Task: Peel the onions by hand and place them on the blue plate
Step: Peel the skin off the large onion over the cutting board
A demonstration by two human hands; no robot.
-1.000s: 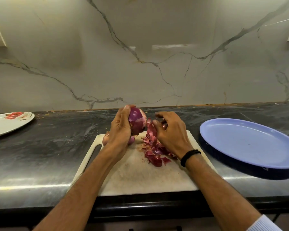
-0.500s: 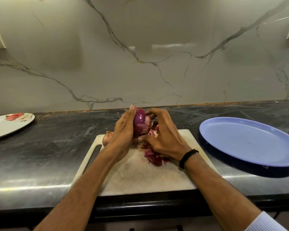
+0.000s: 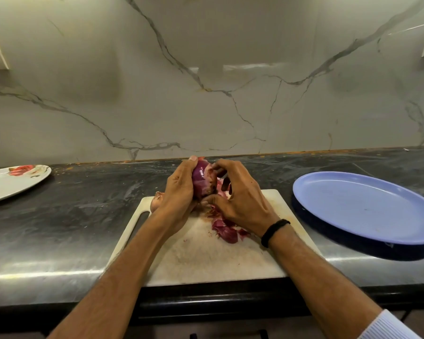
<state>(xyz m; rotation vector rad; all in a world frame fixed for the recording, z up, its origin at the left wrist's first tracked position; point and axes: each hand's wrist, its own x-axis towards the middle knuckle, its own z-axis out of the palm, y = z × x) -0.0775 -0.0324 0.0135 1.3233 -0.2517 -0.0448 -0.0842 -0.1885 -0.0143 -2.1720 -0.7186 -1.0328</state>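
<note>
A glossy purple onion [image 3: 202, 180] is held above the white cutting board [image 3: 206, 258]. My left hand [image 3: 179, 192] grips it from the left, fingers curled round its far side. My right hand [image 3: 238, 196] closes on its right side, thumb under it and fingertips on the top, pinching at the skin. Torn red peels [image 3: 227, 230] lie on the board under my right wrist. Behind my left hand a second, unpeeled onion [image 3: 157, 201] peeks out on the board. The blue plate [image 3: 367, 206] sits to the right with nothing on it.
A white plate [image 3: 10, 184] with a red pattern lies at the far left on the dark stone counter [image 3: 78, 211]. The marble wall rises close behind. The counter's front edge runs just below the board.
My right hand came back from the peel pile to the onion and now closes on its right side. The onion turned a little in my left hand.
</note>
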